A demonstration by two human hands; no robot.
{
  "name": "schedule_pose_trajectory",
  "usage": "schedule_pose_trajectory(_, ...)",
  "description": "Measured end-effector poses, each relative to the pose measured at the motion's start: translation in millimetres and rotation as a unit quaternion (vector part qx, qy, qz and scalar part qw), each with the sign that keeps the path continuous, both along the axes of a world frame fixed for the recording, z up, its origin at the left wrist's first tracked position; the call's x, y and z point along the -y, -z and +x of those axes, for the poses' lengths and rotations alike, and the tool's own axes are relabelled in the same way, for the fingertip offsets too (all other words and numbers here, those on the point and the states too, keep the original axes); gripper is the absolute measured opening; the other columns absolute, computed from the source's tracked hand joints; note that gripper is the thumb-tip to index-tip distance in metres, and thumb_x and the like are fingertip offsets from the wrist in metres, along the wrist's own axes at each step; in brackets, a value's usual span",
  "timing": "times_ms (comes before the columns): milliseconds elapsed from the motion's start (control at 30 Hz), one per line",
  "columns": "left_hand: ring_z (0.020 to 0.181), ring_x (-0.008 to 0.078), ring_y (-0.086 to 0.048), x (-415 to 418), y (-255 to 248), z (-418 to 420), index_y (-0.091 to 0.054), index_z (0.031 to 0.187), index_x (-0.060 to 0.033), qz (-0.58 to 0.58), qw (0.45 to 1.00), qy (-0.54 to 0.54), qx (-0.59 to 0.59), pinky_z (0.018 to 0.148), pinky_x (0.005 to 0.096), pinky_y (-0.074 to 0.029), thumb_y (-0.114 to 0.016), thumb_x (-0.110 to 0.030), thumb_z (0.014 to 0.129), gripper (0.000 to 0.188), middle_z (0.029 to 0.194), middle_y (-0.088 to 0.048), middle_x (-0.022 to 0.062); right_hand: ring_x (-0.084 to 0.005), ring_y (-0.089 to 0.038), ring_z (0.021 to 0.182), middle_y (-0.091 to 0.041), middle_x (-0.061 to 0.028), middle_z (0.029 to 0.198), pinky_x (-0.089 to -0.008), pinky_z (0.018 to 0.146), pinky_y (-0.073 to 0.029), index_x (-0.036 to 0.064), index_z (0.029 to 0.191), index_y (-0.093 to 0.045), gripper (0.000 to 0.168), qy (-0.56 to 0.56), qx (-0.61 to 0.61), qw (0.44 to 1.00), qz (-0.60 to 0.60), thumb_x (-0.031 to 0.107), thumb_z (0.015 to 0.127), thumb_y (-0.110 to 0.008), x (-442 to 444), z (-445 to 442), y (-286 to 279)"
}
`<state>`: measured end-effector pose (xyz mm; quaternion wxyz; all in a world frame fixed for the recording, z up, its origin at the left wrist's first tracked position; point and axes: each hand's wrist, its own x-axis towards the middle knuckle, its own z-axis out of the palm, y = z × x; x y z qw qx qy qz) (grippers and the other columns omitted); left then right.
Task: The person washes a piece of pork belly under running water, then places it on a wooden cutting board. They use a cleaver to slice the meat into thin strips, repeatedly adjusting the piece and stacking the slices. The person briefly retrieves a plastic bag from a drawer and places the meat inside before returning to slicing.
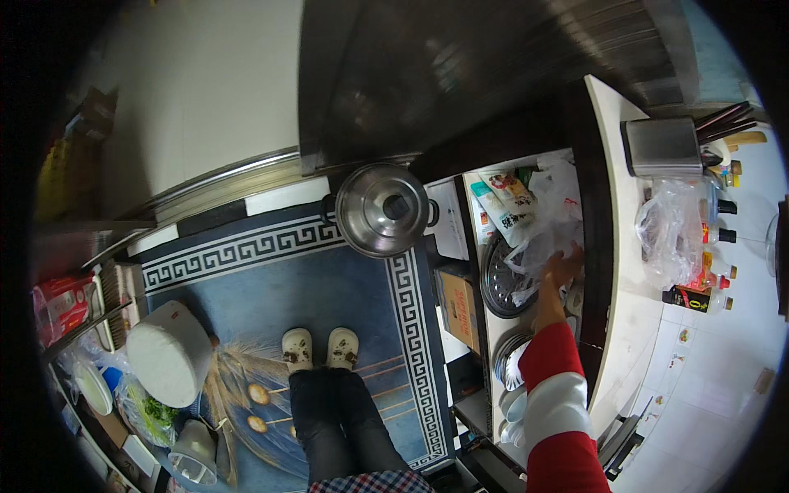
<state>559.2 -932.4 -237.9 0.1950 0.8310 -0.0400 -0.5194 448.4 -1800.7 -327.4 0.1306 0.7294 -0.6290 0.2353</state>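
Note:
My right hand (562,268), in a red and white sleeve, reaches into an under-counter shelf. It is at the lower edge of a crumpled clear plastic bag (548,209); whether the fingers grip the bag I cannot tell. Beside the bag lie printed food packets (502,206). A dark perforated steamer tray (498,277) stands to the left of the hand. Nearer me on the same shelf are stacked plates (510,362) and pale bowls (513,413). My left hand is out of view.
A lidded steel pot (383,209) stands at the blue floor mat's (271,289) far edge. The countertop (629,259) holds a steel utensil holder (662,148), another plastic bag (670,231) and several bottles. A white bin-like container (167,354) and bagged greens (148,410) are at left. A carton (457,308) sits low.

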Motion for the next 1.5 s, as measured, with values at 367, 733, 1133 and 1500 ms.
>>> schedule_pose_trajectory(367, 0.075, 0.0198, -0.059, 17, 28, 47, -0.053, 0.121, -0.004, 0.006, 0.997, -0.048, -0.053, 0.065, 0.0322, -0.048, -0.054, -0.017, 0.089, 0.035, 0.092, -0.065, 0.0137, -0.0388, -0.043, 0.118, -0.039, -0.0253, 0.133, -0.0398, 0.104, -0.031, -0.002, 0.122, -0.05, 0.046, -0.066, -0.085, 0.991, 0.083, 0.004, 0.077, -0.054, 87, 5, 16)
schedule_pose_trajectory(733, 0.065, 0.0107, -0.053, 10, 38, 50, -0.058, 0.115, -0.004, -0.013, 0.968, -0.226, -0.113, 0.058, 0.0241, -0.044, -0.056, -0.015, 0.09, 0.028, 0.086, -0.065, 0.0053, -0.0387, -0.046, 0.114, -0.044, -0.0248, 0.129, -0.0463, 0.094, -0.039, -0.001, 0.131, -0.037, 0.06, 0.254, 0.061, 0.965, -0.037, 0.013, 0.077, -0.06, 45, -51, 5)
schedule_pose_trajectory(1133, 0.075, 0.0125, -0.06, 14, 45, 51, -0.057, 0.114, -0.0021, -0.015, 0.936, -0.311, -0.164, 0.064, 0.0252, -0.047, -0.054, -0.012, 0.091, 0.026, 0.09, -0.064, 0.0064, -0.0321, -0.054, 0.093, -0.054, -0.0178, 0.109, -0.042, 0.074, -0.046, 0.001, 0.122, -0.042, 0.051, 0.256, 0.281, 0.921, 0.091, 0.018, 0.078, -0.063, 43, -50, 2)
schedule_pose_trajectory(1500, 0.076, 0.0128, -0.058, 20, 45, 58, -0.056, 0.114, -0.0024, -0.02, 0.941, -0.284, -0.183, 0.064, 0.0253, -0.046, -0.054, -0.016, 0.092, 0.027, 0.092, -0.064, 0.0076, -0.0216, -0.06, 0.06, -0.062, -0.0125, 0.075, -0.0299, 0.049, -0.051, 0.0, 0.098, -0.058, 0.024, 0.344, 0.253, 0.902, -0.063, 0.021, 0.09, -0.051, 0, -111, 10)
